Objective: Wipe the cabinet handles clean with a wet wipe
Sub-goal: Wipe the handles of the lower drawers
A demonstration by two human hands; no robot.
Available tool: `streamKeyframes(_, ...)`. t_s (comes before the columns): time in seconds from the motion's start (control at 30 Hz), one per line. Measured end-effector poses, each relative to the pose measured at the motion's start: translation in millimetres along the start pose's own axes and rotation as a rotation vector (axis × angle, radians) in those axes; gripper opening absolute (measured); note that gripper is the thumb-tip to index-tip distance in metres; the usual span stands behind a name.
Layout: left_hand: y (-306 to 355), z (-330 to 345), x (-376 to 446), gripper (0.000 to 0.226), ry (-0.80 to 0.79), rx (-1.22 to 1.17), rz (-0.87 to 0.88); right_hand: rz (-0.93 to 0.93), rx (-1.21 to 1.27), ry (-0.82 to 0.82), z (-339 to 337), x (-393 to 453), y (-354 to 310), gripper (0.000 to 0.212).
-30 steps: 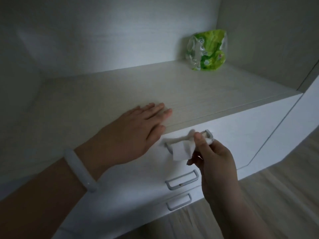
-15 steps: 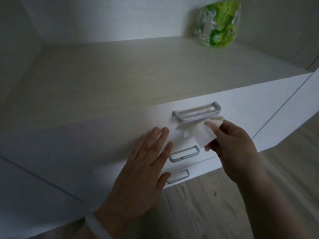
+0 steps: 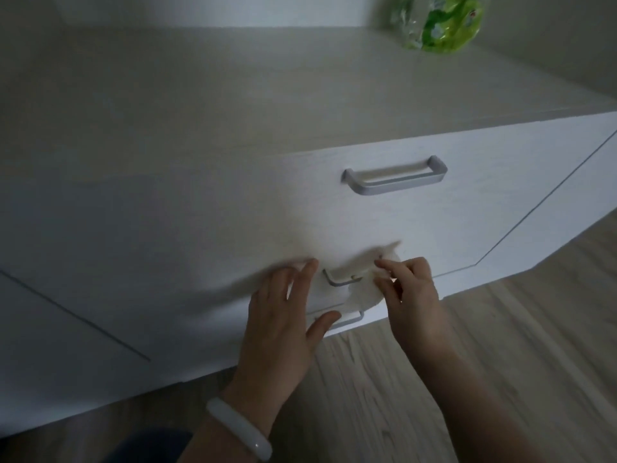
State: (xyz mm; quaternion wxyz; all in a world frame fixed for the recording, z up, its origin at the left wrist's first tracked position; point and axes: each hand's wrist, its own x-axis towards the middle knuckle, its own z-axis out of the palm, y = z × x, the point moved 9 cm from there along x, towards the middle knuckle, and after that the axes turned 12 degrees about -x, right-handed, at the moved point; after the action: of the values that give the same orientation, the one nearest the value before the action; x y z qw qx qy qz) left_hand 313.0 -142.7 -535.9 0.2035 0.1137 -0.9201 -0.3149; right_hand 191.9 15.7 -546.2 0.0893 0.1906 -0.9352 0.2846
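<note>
White wet wipe (image 3: 362,287) is pinched in right hand (image 3: 412,295) fingers, draped over right end of middle handle (image 3: 340,279), centre-low in frame. Left hand (image 3: 283,315) lies flat, fingers straight, on drawer front (image 3: 233,262) just left of it. Best approach, imo: wrap wipe round bar & slide end to end w/ left hand steadying. Top handle (image 3: 395,177) sits above, bottom handle (image 3: 347,320) just below, wipes pack (image 3: 440,21) upper right.

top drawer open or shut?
Shut. The top drawer's front sits flush under the cabinet top, with no gap showing above it; its handle is untouched.
</note>
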Motion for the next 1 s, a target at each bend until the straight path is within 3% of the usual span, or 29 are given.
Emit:
streamKeyframes(0.1,-28,20,5,0.074,-0.085,0.083,-0.153,-0.052,-0.094,0.118,-2,-4,-4,0.028)
streamKeyframes(0.4,-46,0,23,0.084,0.056,0.187,-0.242,-0.184,-0.080,0.141,10,-6,-27,0.026)
streamKeyframes(0.53,-46,2,25,0.076,0.085,0.230,-0.171,-0.252,-0.039,0.094,16,-11,-39,0.023)
streamKeyframes(0.63,-16,0,25,0.048,0.171,0.102,0.033,-0.227,-0.010,0.057,23,-12,-41,0.023)
streamKeyframes(0.7,5,-3,23,0.041,0.200,0.053,0.166,-0.237,-0.005,0.054,25,-11,-43,0.024)
streamKeyframes(0.8,9,-2,17,0.053,0.151,0.059,0.235,-0.246,-0.027,0.107,17,-8,-41,0.020)
streamKeyframes(0.9,0,-3,14,0.062,0.127,0.176,0.223,-0.333,-0.191,0.264,5,-9,-46,0.014)
streamKeyframes(1.0,1,-8,14,0.064,0.165,0.206,0.219,-0.398,-0.149,0.225,11,-10,-55,0.016)
